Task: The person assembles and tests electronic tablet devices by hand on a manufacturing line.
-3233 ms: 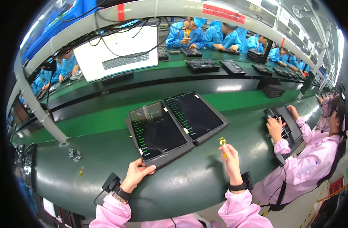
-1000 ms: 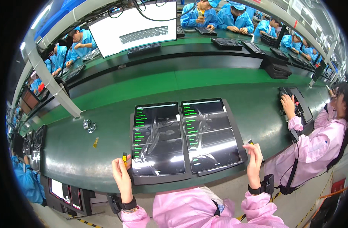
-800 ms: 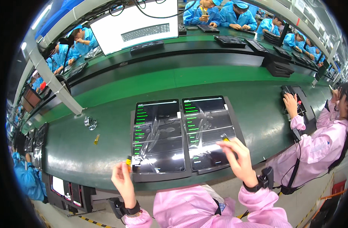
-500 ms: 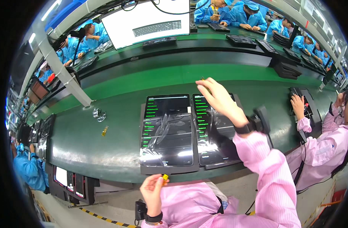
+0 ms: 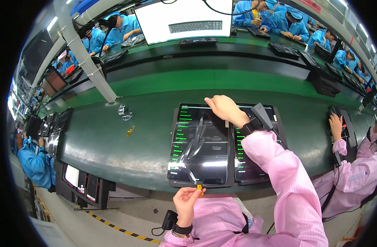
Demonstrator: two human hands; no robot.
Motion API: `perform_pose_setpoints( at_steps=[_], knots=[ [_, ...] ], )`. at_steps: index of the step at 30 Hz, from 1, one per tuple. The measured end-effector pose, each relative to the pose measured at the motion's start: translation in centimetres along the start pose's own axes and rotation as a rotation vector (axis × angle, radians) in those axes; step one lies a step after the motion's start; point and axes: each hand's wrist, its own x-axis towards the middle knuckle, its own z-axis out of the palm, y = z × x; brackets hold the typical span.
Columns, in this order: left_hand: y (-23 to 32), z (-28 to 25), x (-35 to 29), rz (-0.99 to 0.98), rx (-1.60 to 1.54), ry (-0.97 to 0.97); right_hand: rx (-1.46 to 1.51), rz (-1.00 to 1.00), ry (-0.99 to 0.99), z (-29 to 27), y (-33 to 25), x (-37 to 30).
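Note:
Two black tablets lie side by side, a left tablet (image 5: 203, 154) and a right tablet (image 5: 247, 171), each under shiny clear film with a column of green text on its screen. My left hand (image 5: 186, 206) pinches a small yellow piece (image 5: 200, 187) with dark markings by the left tablet's near edge. Reaching over the gap between the tablets, my right hand (image 5: 227, 110) has its fingers bent at the left tablet's far right corner. Its fingertips are partly hidden, so what they hold, if anything, cannot be made out. My right forearm covers part of the right tablet.
On the green bench (image 5: 102, 152), a shiny metal-looking round object (image 5: 124, 112) and a yellow strip (image 5: 131, 131) lie to the left. A grey post (image 5: 91, 70) rises behind them. A monitor (image 5: 184, 22) stands at the back. A co-worker's hand (image 5: 335, 124) works at the right.
The view has shifted, so the bench appears farther right. My right hand has come back from beyond the tablets to the left tablet's far corner. My left hand still pinches the yellow piece.

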Motion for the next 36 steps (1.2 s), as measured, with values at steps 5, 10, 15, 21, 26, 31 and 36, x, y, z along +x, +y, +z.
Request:
perform_pose_setpoints(
  at_steps=[5,10,15,21,26,31,36],
  knots=[
    [-1.0,-1.7,-1.8,-0.027,0.064,-0.111,0.006,-0.048,0.007,-0.5,-0.5,-1.2],
    [-1.2,1.3,-3.7,-0.164,0.096,-0.135,-0.027,-0.028,0.045,-0.9,0.1,-1.8],
    [-2.5,3.3,-3.6,-0.14,0.003,-0.017,0.021,-0.071,0.077,-0.8,0.6,-2.3],
    [-2.5,3.4,-3.5,-0.134,-0.011,0.019,0.007,-0.111,0.135,0.0,1.1,-2.4],
    [-2.6,4.2,-3.8,-0.092,-0.023,0.06,-0.021,-0.105,0.144,-0.1,1.1,-2.6],
    [-2.5,4.7,-3.9,-0.05,-0.038,0.085,-0.051,-0.107,0.166,0.5,1.1,-2.5],
    [-1.5,4.1,-2.5,0.086,0.257,-0.052,-0.059,-0.125,0.172,0.7,1.2,-2.3]
  ],
)
